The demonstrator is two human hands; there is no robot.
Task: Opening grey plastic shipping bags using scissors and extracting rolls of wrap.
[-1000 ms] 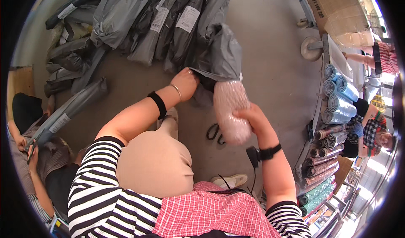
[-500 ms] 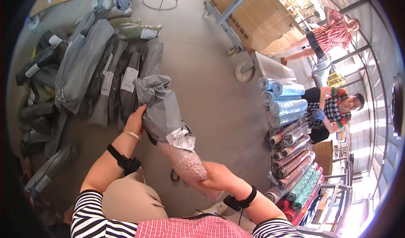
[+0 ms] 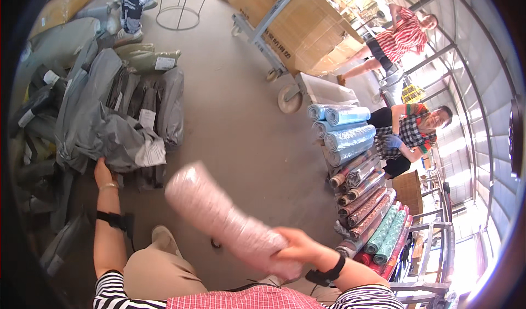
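My right hand (image 3: 300, 246) is closed around the near end of a pink, bumpy-looking roll (image 3: 219, 210), a rolled mat or rug in clear plastic. The roll slants up and left over the floor, its far end blurred by motion. To the left, my left hand (image 3: 102, 173) grips the lower edge of a crumpled grey plastic bag (image 3: 123, 139) with a white label; its fingertips are partly hidden under the plastic. That bag lies across several grey-wrapped packages (image 3: 171, 109) on the floor.
Along the right lie stacked rolls: light blue ones (image 3: 350, 139), brown patterned ones (image 3: 372, 213) and green ones (image 3: 389, 237). Behind them a person (image 3: 405, 142) wears a blue glove. A large cardboard box (image 3: 301, 29) on a wheeled cart (image 3: 263, 48) stands farther back. Another person (image 3: 397, 37) is beyond.
The pink roll has come out of the grey bag. My left hand has carried the bag left onto the packages, while my right hand keeps hold of the roll.
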